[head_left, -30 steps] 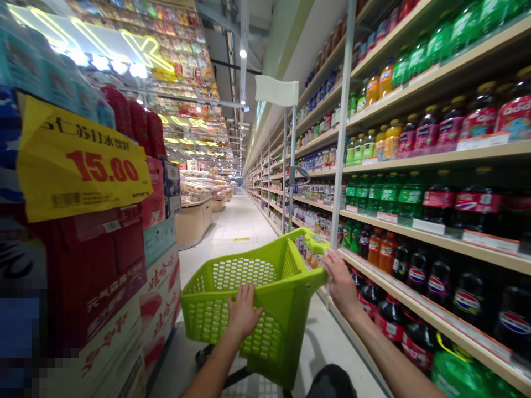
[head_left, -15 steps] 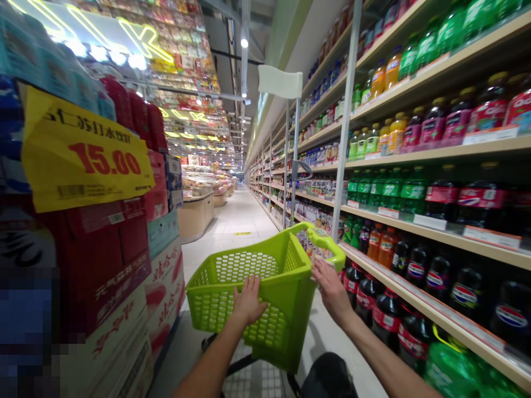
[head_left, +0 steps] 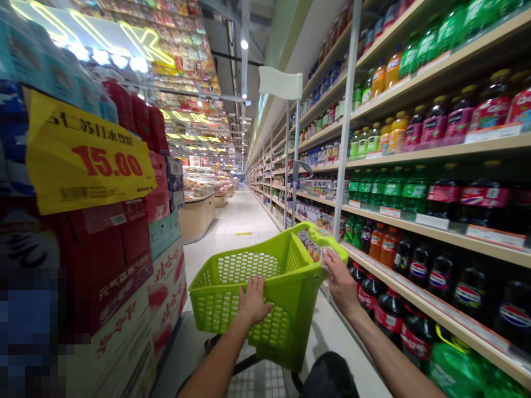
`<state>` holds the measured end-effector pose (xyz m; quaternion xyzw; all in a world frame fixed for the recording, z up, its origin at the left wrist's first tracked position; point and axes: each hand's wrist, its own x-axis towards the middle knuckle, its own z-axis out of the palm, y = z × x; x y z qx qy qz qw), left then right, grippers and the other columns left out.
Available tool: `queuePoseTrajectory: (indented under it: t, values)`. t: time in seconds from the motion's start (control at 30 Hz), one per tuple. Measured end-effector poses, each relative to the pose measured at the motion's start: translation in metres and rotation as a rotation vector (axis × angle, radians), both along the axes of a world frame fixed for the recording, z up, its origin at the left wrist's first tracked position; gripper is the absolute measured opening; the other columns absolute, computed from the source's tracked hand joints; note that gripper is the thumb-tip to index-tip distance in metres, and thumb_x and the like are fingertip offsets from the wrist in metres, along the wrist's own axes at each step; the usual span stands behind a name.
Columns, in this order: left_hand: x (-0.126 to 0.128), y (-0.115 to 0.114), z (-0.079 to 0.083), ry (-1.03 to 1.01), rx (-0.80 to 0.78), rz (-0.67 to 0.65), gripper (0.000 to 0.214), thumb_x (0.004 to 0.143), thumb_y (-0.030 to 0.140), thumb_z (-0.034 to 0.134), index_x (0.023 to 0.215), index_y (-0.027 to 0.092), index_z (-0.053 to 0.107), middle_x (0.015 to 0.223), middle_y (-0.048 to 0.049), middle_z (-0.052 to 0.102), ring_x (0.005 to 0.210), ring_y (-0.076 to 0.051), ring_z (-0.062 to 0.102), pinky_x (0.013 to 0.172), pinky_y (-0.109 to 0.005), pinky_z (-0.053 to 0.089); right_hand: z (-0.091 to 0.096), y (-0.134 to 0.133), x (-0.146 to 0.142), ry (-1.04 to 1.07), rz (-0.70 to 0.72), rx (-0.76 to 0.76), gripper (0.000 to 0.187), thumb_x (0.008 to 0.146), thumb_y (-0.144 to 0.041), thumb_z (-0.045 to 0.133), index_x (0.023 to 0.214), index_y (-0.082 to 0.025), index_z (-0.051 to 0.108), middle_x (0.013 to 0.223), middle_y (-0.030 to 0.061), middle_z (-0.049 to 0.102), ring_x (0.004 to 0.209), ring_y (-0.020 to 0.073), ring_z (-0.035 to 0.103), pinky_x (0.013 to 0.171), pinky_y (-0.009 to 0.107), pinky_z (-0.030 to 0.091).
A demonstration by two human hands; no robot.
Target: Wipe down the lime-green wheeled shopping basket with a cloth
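The cart [head_left: 286, 329] stands on the aisle floor [head_left: 238, 224] between stacked boxes [head_left: 168, 276] and the shelf [head_left: 440, 152] of bottles [head_left: 415, 182], turned so that its handle [head_left: 341, 249] lies toward the shelf. The left hand [head_left: 254, 303] is spread, thumb apart, its fingers over the near rim and its palm on the side wall, probably to steady a basket that sits on wheels. The right hand [head_left: 341, 284] is half curled against the handle's near end; something pale shows at its fingertips, too small to name, and I cannot tell whether the fingers close on it. The yellow sign [head_left: 91, 152] fronts the boxes, likely so passers-by see the price.
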<state>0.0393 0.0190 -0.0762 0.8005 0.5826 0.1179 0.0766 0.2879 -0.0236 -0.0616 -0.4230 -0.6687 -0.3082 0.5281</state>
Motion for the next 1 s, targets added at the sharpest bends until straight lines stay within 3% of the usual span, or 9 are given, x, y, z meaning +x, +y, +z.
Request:
queuePoseTrajectory:
  t: [0.07, 0.2, 0.27, 0.47, 0.53, 0.7, 0.8, 0.9, 1.0]
  values:
    - [0.002, 0.0, 0.001, -0.005, -0.009, -0.013, 0.08, 0.067, 0.034, 0.049, 0.137, 0.012, 0.019, 0.146, -0.0117, 0.012, 0.134, -0.027, 0.009, 0.105, -0.055, 0.009, -0.017, 0.003, 0.002, -0.041, -0.026, -0.034, 0.04, 0.085, -0.01, 0.036, 0.12, -0.02, 0.052, 0.122, 0.0095, 0.054, 0.12, 0.0209, 0.042, 0.099, 0.044, 0.039]
    - [0.005, 0.002, -0.001, -0.001, -0.001, -0.017, 0.081, 0.067, 0.036, 0.049, 0.138, 0.011, 0.018, 0.146, -0.0118, 0.012, 0.134, -0.027, 0.008, 0.105, -0.054, 0.009, -0.072, -0.009, -0.007, -0.23, 0.04, -0.118, 0.038, 0.085, -0.008, 0.036, 0.115, -0.02, 0.055, 0.115, 0.0091, 0.06, 0.113, 0.0181, 0.05, 0.09, 0.037, 0.049]
    - [0.006, 0.004, -0.004, 0.013, -0.004, -0.018, 0.081, 0.068, 0.037, 0.048, 0.138, 0.012, 0.017, 0.146, -0.0106, 0.01, 0.135, -0.027, 0.007, 0.106, -0.053, 0.009, -0.082, -0.015, -0.011, -0.305, 0.062, -0.136, 0.037, 0.085, -0.008, 0.037, 0.115, -0.021, 0.055, 0.112, 0.0079, 0.062, 0.11, 0.0171, 0.053, 0.087, 0.035, 0.05]
    - [0.009, 0.007, -0.007, 0.087, -0.021, -0.016, 0.085, 0.067, 0.04, 0.047, 0.139, 0.013, 0.011, 0.147, -0.007, 0.005, 0.135, -0.025, 0.004, 0.107, -0.051, 0.01, -0.038, -0.006, 0.008, -0.175, -0.106, -0.036, 0.042, 0.084, -0.005, 0.035, 0.12, -0.018, 0.051, 0.123, 0.0114, 0.053, 0.123, 0.0219, 0.039, 0.099, 0.049, 0.035]
    - [0.01, 0.005, -0.007, 0.092, -0.021, -0.016, 0.085, 0.067, 0.04, 0.046, 0.139, 0.013, 0.01, 0.148, -0.0067, 0.005, 0.135, -0.025, 0.003, 0.107, -0.051, 0.009, -0.049, -0.003, 0.01, -0.206, -0.098, -0.012, 0.041, 0.083, -0.005, 0.035, 0.117, -0.018, 0.053, 0.119, 0.0107, 0.057, 0.12, 0.0207, 0.042, 0.097, 0.046, 0.039]
    - [0.011, 0.003, -0.007, 0.083, -0.018, -0.052, 0.087, 0.065, 0.039, 0.047, 0.139, 0.014, 0.009, 0.148, -0.0049, 0.003, 0.135, -0.024, 0.002, 0.107, -0.051, 0.009, -0.099, -0.008, -0.005, -0.406, 0.013, -0.076, 0.04, 0.083, -0.005, 0.036, 0.114, -0.021, 0.056, 0.109, 0.0071, 0.064, 0.11, 0.0162, 0.053, 0.088, 0.035, 0.048]
    - [0.006, 0.005, -0.011, 0.078, 0.009, -0.091, 0.084, 0.066, 0.038, 0.047, 0.139, 0.016, 0.011, 0.148, -0.0046, 0.006, 0.135, -0.023, 0.005, 0.107, -0.051, 0.008, -0.073, -0.006, -0.014, -0.352, -0.041, -0.068, 0.042, 0.083, -0.004, 0.034, 0.116, -0.019, 0.054, 0.117, 0.0085, 0.059, 0.118, 0.0184, 0.044, 0.093, 0.04, 0.043]
    - [-0.005, 0.006, -0.017, 0.087, 0.038, 0.01, 0.079, 0.068, 0.033, 0.044, 0.139, 0.013, 0.013, 0.147, -0.0066, 0.008, 0.135, -0.022, 0.007, 0.107, -0.051, 0.008, -0.04, 0.005, -0.016, -0.297, -0.098, -0.037, 0.043, 0.082, -0.003, 0.033, 0.117, -0.018, 0.054, 0.122, 0.0094, 0.055, 0.124, 0.0205, 0.037, 0.098, 0.045, 0.036]
    - [-0.015, 0.006, -0.023, 0.116, 0.06, 0.083, 0.08, 0.067, 0.028, 0.045, 0.138, 0.011, 0.013, 0.147, -0.0073, 0.007, 0.135, -0.024, 0.006, 0.107, -0.053, 0.008, -0.056, 0.013, -0.015, -0.345, -0.091, -0.067, 0.04, 0.082, -0.004, 0.034, 0.113, -0.017, 0.057, 0.117, 0.009, 0.059, 0.118, 0.0197, 0.045, 0.095, 0.042, 0.041]
